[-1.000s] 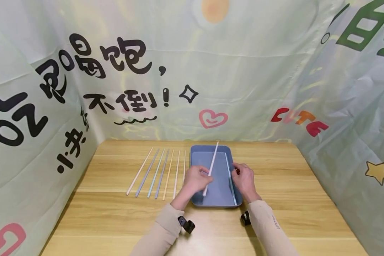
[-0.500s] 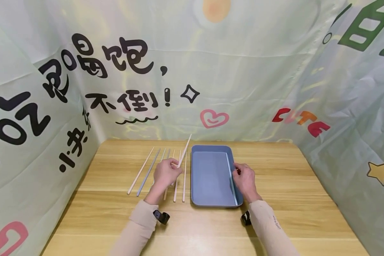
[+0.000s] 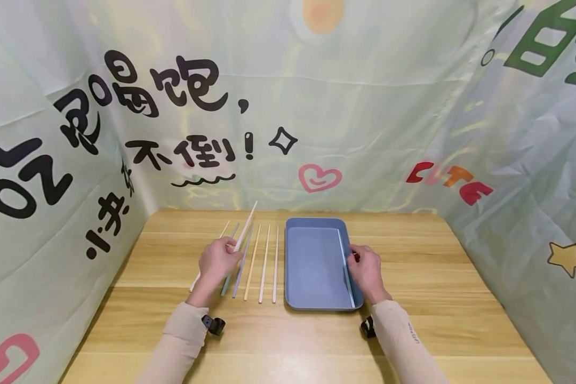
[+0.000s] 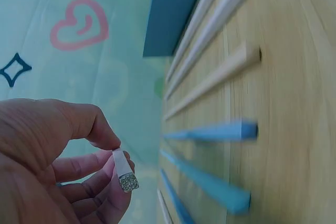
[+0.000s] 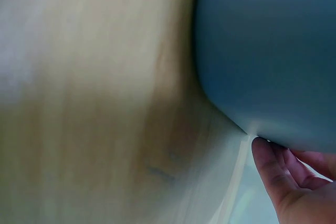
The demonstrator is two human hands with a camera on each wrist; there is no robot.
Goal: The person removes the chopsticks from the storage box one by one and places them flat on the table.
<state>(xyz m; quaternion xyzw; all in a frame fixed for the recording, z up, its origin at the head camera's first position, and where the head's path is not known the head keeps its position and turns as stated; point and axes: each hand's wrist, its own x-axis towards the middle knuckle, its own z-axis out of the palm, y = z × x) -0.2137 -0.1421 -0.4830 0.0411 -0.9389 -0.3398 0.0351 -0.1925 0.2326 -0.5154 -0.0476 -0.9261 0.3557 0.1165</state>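
Note:
My left hand (image 3: 218, 261) pinches a whitish chopstick (image 3: 246, 226) between thumb and fingers, holding it tilted above the row on the table. In the left wrist view the held chopstick (image 4: 122, 163) points its square, speckled end toward the camera. Several chopsticks lie side by side below, among them a yellow chopstick (image 3: 252, 261), a blue chopstick (image 4: 220, 131) and a teal chopstick (image 4: 220, 186). My hand hides parts of the leftmost ones. My right hand (image 3: 366, 269) grips the right rim of a blue tray (image 3: 312, 266). One light blue chopstick (image 3: 345, 264) lies along the tray's right side.
The wooden table (image 3: 437, 320) reaches back to a printed cloth (image 3: 379, 117) that hangs behind and on both sides. Two pale pink chopsticks, the nearer one a pink chopstick (image 3: 276, 266), lie just left of the tray.
My left hand has carried the whitish chopstick from over the tray leftward to above the left part of the row. My right hand has stayed at the tray's rim.

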